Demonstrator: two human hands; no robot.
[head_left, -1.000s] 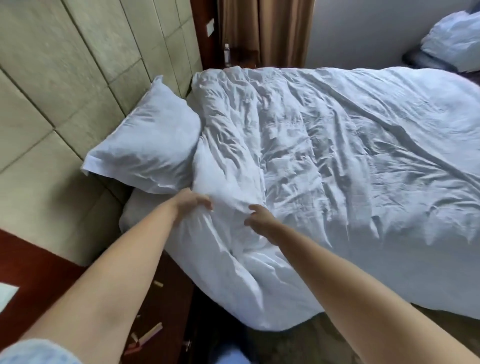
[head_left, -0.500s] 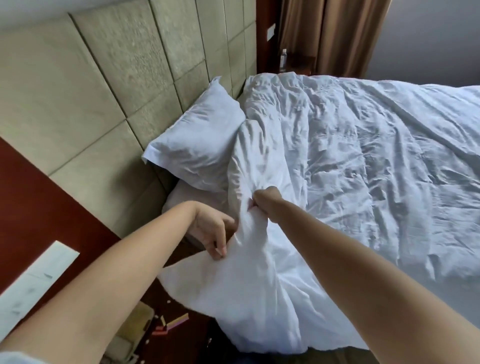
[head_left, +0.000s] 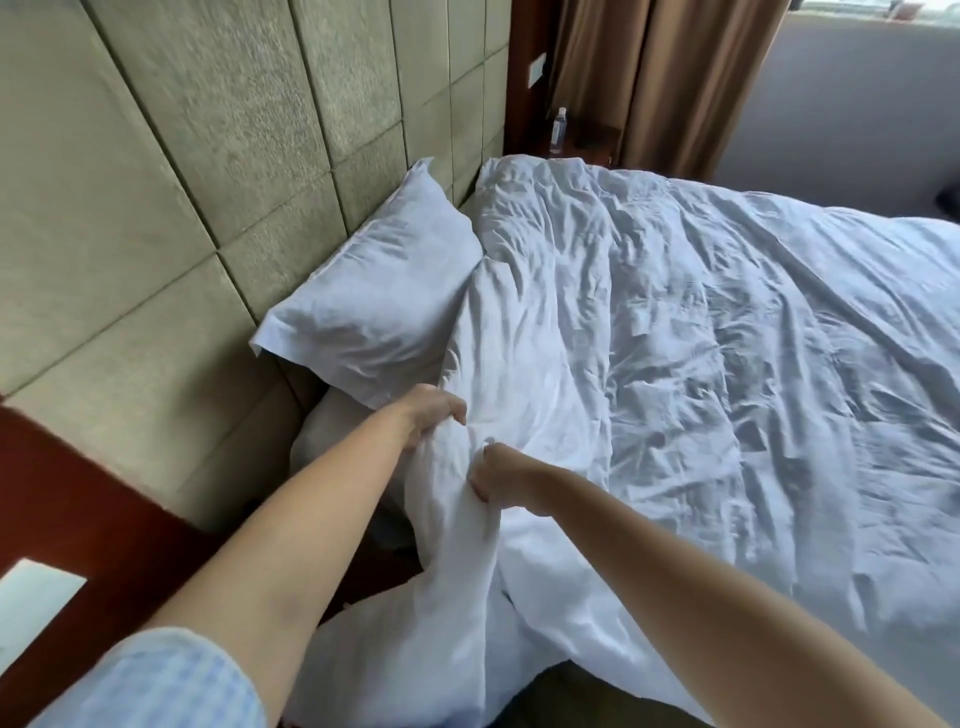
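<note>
A crumpled white duvet (head_left: 701, 364) covers the bed, and its near corner hangs over the bed's edge toward me. My left hand (head_left: 434, 415) grips a bunched fold of the duvet near that corner, just below the pillow. My right hand (head_left: 501, 475) grips the same bunch a little lower and to the right, fingers curled into the cloth. A white pillow (head_left: 374, 317) leans against the headboard, to the left of the duvet's top edge.
A padded beige headboard (head_left: 208, 182) fills the left side. Dark red wooden furniture (head_left: 78, 493) stands at the lower left. A water bottle (head_left: 558, 130) sits on a far nightstand beside brown curtains (head_left: 665, 78).
My left hand has risen and taken a fresh grip on the duvet fold beside the pillow. My right hand has slid slightly lower on the bunch. The view has shifted left.
</note>
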